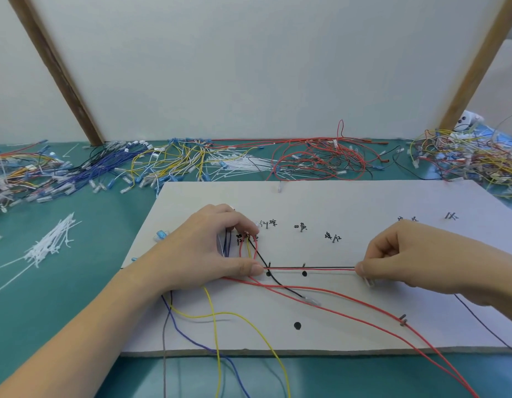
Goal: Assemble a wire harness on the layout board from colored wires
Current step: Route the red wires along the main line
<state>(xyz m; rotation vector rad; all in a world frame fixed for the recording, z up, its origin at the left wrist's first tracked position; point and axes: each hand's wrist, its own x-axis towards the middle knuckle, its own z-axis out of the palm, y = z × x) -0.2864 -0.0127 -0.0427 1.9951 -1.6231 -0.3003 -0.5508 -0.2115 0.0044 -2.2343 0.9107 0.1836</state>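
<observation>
a thin red wire runs taut between my two hands, lying along a straight black wire on the flat white layout board. my left hand pinches the red wire's near end between thumb and fingers, its curled fingers also resting over a small gathered bunch of red, yellow, blue and black wires by the handwritten black marks. my right hand pinches the other end between thumb and forefinger, fingers curled, with a clear plastic terminal poking out just below its thumb. between my hands two short metal pegs stand beside the stretched wires, each with a black dot below it. below my left hand two long loose red wires sweep off toward the lower right past another short dark peg, a short black wire with a clear terminal crosses them, and yellow wires, a blue wire and a grey wire trail off the board's near edge. the board lies on a green table mat. to the left of my left hand lies a loose pile of white cable ties. beyond both hands, along the far edge of the mat, lie heaps of blue and yellow wires, a tangle of red wires, and a mixed tangle beyond my right hand, all in front of a white panel with wooden struts.
</observation>
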